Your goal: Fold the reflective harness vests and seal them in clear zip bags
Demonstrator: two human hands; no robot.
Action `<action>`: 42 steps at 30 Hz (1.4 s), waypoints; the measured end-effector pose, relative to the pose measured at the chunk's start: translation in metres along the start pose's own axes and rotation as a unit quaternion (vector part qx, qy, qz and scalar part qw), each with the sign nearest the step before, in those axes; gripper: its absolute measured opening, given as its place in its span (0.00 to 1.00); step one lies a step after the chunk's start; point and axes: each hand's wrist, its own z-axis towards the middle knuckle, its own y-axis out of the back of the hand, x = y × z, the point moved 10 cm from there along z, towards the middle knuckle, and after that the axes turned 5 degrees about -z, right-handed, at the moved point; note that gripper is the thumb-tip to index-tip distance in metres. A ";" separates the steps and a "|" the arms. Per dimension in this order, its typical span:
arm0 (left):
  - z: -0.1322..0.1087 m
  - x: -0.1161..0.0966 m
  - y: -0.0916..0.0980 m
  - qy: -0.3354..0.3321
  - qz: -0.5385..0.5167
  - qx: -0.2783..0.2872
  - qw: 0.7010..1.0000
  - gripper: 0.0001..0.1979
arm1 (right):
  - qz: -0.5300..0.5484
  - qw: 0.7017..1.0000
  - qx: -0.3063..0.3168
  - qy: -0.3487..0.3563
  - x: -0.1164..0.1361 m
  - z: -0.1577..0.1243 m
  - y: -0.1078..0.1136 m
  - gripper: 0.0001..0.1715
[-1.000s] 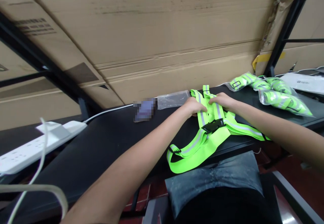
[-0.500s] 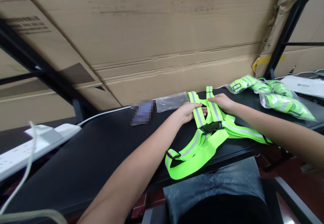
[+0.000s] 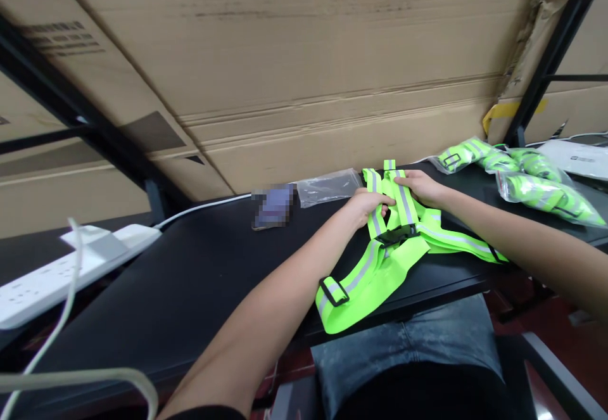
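Observation:
A neon-green reflective strap vest (image 3: 380, 268) with grey stripes and a black buckle lies on the black table (image 3: 190, 280), one looped end hanging over the front edge. My left hand (image 3: 368, 204) grips the left strap near its far end, fingers curled over it. My right hand (image 3: 420, 187) pinches the neighbouring strap just beside it. Both hands sit close together above the buckle.
Bagged green vests (image 3: 522, 176) lie at the right end of the table. An empty clear bag (image 3: 327, 187) and a phone (image 3: 274, 206) lie behind my left hand. A white power strip (image 3: 61, 271) with cables sits at the left. Cardboard boxes (image 3: 304, 65) wall off the back.
Both hands stay on the strap ends; they spread the two straps a little apart half a second ago and have drawn them back together. The view shifted slightly.

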 end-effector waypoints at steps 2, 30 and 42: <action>0.003 -0.002 0.009 -0.007 0.007 -0.023 1.000 0.10 | -0.041 0.999 -0.034 -0.003 0.000 0.003 0.011 0.06; 0.010 -0.017 0.016 -0.196 0.618 -0.034 0.760 0.39 | -0.575 0.774 0.092 0.248 0.012 -0.008 -0.009 0.27; -0.045 -0.046 0.011 -0.330 0.552 0.100 0.759 0.22 | -0.451 0.836 0.278 0.147 0.036 -0.079 -0.011 0.35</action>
